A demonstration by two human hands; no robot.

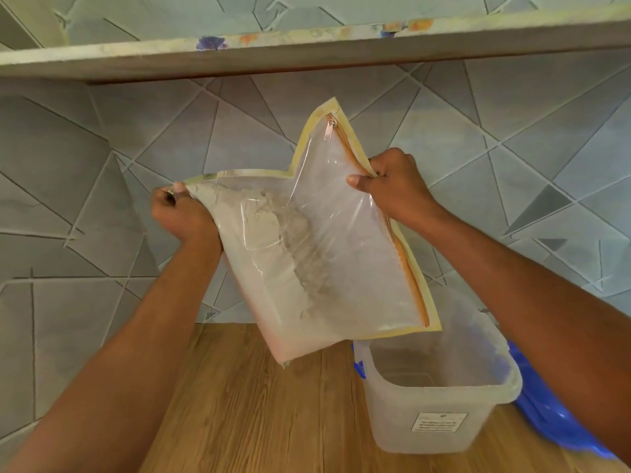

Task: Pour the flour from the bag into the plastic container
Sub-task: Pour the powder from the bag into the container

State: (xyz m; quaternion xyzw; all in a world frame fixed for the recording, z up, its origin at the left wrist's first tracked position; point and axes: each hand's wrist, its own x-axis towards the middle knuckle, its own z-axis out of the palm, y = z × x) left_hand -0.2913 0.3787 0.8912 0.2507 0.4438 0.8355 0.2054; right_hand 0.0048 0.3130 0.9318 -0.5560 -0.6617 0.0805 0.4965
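A clear zip bag with yellow trim and an orange zipper hangs in the air above the wooden counter. Pale flour fills its left and lower part. My left hand grips the bag's upper left corner. My right hand pinches the zipper edge on the right. The translucent plastic container stands open on the counter at lower right, partly under the bag's lower right corner, with flour dust on its walls.
A blue lid lies just right of the container, partly hidden by my right forearm. The wooden counter meets a grey geometric tiled wall. A shelf runs overhead.
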